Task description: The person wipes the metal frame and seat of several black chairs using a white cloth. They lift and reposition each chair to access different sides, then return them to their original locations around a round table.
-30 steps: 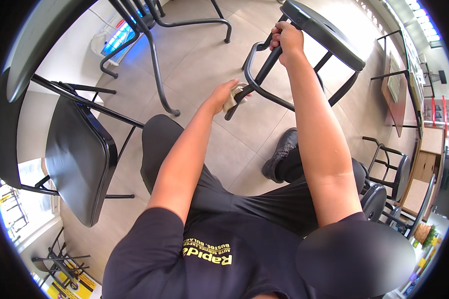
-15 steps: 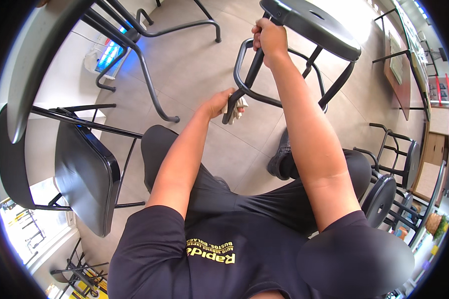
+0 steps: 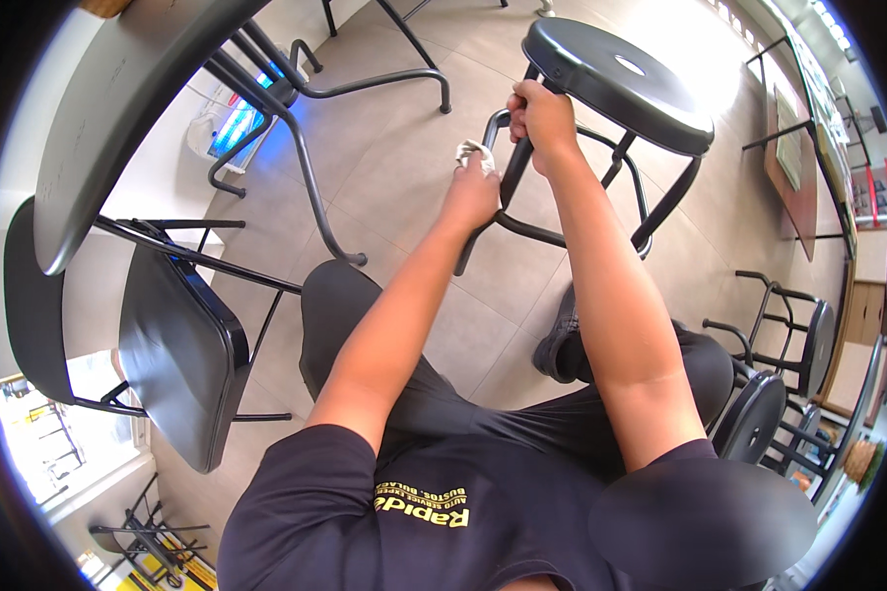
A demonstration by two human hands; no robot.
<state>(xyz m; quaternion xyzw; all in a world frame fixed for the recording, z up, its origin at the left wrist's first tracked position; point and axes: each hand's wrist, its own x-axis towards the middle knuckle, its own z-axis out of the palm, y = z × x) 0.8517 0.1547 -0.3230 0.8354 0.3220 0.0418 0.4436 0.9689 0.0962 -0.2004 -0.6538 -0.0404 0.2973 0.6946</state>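
A black metal stool (image 3: 601,77) with a round seat and a slot in it stands tilted in front of me. My right hand (image 3: 547,120) is closed around one of its legs, just under the seat. Lower on the same side, my left hand (image 3: 475,197) is closed on a crumpled off-white cloth (image 3: 471,155), which bunches out past the fingers. That hand is beside the leg, by the foot ring (image 3: 530,232); whether the cloth touches the metal there is hidden.
A dark round table (image 3: 118,128) with bent tube legs stands at the left, above a black folding chair (image 3: 182,345). More black stools (image 3: 749,419) lie at the right. A blue-lit device (image 3: 241,123) is by the wall. My shoe (image 3: 560,345) rests near the stool.
My left hand and cloth have moved from the leg's lower end up and away, toward the foot ring. My right hand keeps its grip below the seat. The whole view has shifted slightly.
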